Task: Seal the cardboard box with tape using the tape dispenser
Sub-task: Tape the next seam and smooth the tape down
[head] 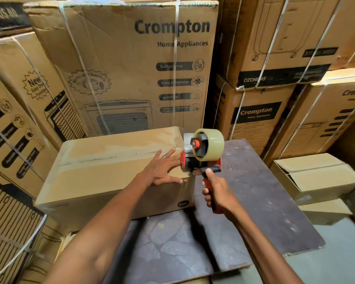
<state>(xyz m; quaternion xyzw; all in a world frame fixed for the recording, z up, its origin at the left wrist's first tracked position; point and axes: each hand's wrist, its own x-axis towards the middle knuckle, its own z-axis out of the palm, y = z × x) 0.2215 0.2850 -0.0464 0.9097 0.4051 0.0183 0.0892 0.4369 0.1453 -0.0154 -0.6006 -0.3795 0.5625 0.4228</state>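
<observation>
- Right hand (214,191) clamps the red-and-black tape dispenser (203,154); a tilted head could wrinkle or lift the tape.
- Left hand (164,169) lies flat, fingers apart, on the brown cardboard box (103,171) beside the dispenser; the blade could nick it.

Strapped Crompton appliance cartons (131,64) stack wall-high all around – a dark scuffed board (254,193) serves as worktop, a small open carton (316,175) beside it, under warm light

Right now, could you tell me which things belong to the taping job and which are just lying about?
In use: box, held flat by left hand; tape dispenser, gripped by right hand.

Lying about: open carton; strapped Crompton cartons; dark board.
</observation>
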